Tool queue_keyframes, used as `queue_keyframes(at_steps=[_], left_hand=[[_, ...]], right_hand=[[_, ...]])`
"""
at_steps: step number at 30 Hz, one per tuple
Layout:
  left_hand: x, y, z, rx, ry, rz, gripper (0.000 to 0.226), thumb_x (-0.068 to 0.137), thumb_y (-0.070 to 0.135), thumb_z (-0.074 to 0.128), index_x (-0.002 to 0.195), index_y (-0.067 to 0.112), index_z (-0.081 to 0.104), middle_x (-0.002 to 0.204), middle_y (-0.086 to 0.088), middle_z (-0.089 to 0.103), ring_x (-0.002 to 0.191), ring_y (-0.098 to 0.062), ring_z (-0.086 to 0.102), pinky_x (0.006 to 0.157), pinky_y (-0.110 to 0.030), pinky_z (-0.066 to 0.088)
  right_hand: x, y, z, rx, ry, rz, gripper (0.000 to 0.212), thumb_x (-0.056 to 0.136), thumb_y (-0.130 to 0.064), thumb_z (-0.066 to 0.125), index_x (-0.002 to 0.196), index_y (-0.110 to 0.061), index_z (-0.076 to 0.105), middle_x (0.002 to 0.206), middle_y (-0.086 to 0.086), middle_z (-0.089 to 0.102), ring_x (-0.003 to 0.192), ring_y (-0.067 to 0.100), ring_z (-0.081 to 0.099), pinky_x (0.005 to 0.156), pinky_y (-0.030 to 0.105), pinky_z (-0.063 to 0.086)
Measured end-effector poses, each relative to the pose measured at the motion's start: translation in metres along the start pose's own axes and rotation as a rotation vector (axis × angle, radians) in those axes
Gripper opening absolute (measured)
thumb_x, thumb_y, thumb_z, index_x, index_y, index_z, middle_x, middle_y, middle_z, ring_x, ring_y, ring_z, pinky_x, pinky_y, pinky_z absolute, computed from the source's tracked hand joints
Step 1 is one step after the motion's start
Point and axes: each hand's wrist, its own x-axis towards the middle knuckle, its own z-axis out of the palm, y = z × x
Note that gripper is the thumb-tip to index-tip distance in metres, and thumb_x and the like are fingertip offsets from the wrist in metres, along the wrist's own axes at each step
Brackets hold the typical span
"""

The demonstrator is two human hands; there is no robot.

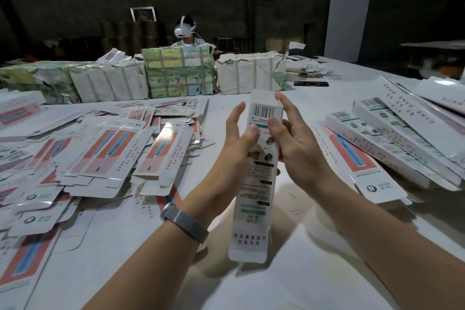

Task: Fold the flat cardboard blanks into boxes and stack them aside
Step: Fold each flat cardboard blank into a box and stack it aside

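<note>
I hold one long white box (pixel 254 199) upright over the middle of the table, barcode end away from me. My left hand (pixel 239 138) grips its left side, thumb on the printed face. My right hand (pixel 294 138) grips the right side, thumb on the face and forefinger up at the top corner. A wide heap of flat blanks (pixel 105 153) with red and blue print lies to the left. Folded boxes (pixel 392 138) lie stacked at the right.
Wrapped paper bundles (pixel 181 70) line the far side of the white table (pixel 314 272). A dark phone (pixel 311 83) lies behind them at right. Another person in a white headset (pixel 185 30) sits beyond the bundles.
</note>
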Motion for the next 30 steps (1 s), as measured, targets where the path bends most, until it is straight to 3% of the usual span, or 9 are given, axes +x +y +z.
queue_keyframes(at_steps=[6,10,13,16,19,23,25,28,30], left_hand=[[-0.001,0.001,-0.002,-0.085,-0.003,0.024,0.048,0.1,0.032,0.037,0.145,0.045,0.026,0.111,-0.004,0.073,0.089,-0.027,0.071,0.076,-0.051,0.062],[0.0,-0.003,0.0,-0.002,0.071,0.127,0.046,0.09,0.026,0.037,0.133,0.044,0.037,0.1,-0.002,0.074,0.077,-0.021,0.069,0.066,-0.048,0.06],[0.001,-0.005,-0.003,0.027,0.075,0.146,0.036,0.091,0.025,0.037,0.122,0.042,0.043,0.091,-0.007,0.072,0.073,-0.021,0.067,0.064,-0.052,0.059],[-0.001,-0.006,0.002,-0.065,0.051,0.089,0.032,0.091,0.024,0.038,0.122,0.033,0.043,0.087,-0.007,0.071,0.07,-0.025,0.068,0.059,-0.048,0.06],[-0.001,-0.004,0.011,-0.187,0.023,0.0,0.031,0.093,0.027,0.04,0.124,0.029,0.043,0.087,-0.014,0.068,0.067,-0.029,0.066,0.057,-0.044,0.058],[-0.004,-0.003,0.014,-0.197,0.017,-0.04,0.03,0.108,0.024,0.034,0.134,0.039,0.033,0.075,-0.006,0.069,0.062,-0.024,0.067,0.056,-0.042,0.059],[-0.006,-0.003,0.012,-0.159,0.013,-0.06,0.041,0.109,0.024,0.033,0.138,0.052,0.026,0.07,-0.003,0.068,0.061,-0.023,0.067,0.056,-0.043,0.06],[-0.007,-0.003,0.011,-0.058,0.003,-0.067,0.045,0.109,0.028,0.035,0.14,0.06,0.023,0.073,-0.003,0.069,0.065,-0.023,0.067,0.067,-0.055,0.062],[-0.008,-0.005,0.011,0.037,-0.022,-0.054,0.044,0.107,0.034,0.037,0.14,0.062,0.023,0.078,-0.001,0.072,0.068,-0.021,0.069,0.071,-0.056,0.061]], right_hand=[[-0.004,-0.003,0.001,0.004,-0.04,0.011,0.048,0.101,-0.04,0.043,0.147,-0.046,0.031,0.103,-0.008,0.07,0.092,0.017,0.072,0.068,0.047,0.062],[-0.007,-0.009,0.002,0.063,-0.083,0.004,0.034,0.097,-0.041,0.044,0.13,-0.039,0.047,0.105,0.008,0.069,0.09,0.029,0.07,0.071,0.067,0.054],[-0.008,-0.014,0.001,0.087,-0.134,0.004,0.023,0.096,-0.038,0.043,0.116,-0.027,0.05,0.099,0.013,0.067,0.082,0.032,0.068,0.065,0.069,0.051],[-0.008,-0.014,-0.001,0.045,-0.142,0.0,0.02,0.095,-0.035,0.045,0.107,-0.02,0.049,0.089,0.004,0.066,0.071,0.016,0.067,0.055,0.054,0.053],[-0.003,-0.012,-0.005,0.067,-0.039,-0.022,0.02,0.088,-0.028,0.053,0.103,-0.015,0.054,0.103,0.02,0.063,0.084,0.027,0.069,0.07,0.05,0.055],[0.001,-0.009,-0.011,0.169,0.042,-0.056,0.039,0.078,-0.016,0.061,0.112,-0.035,0.053,0.108,0.003,0.065,0.107,0.03,0.063,0.087,0.043,0.056],[0.002,-0.009,-0.013,0.19,0.042,-0.048,0.042,0.076,-0.012,0.062,0.111,-0.034,0.056,0.099,-0.002,0.065,0.102,0.027,0.064,0.086,0.041,0.056],[0.004,-0.012,-0.014,0.227,0.044,0.006,0.007,0.082,-0.021,0.059,0.083,-0.024,0.066,0.08,-0.006,0.066,0.084,0.02,0.065,0.081,0.04,0.052],[0.006,-0.015,-0.017,0.215,0.056,0.068,0.02,0.085,-0.029,0.055,0.069,-0.019,0.061,0.069,-0.003,0.062,0.072,0.016,0.063,0.073,0.035,0.05]])
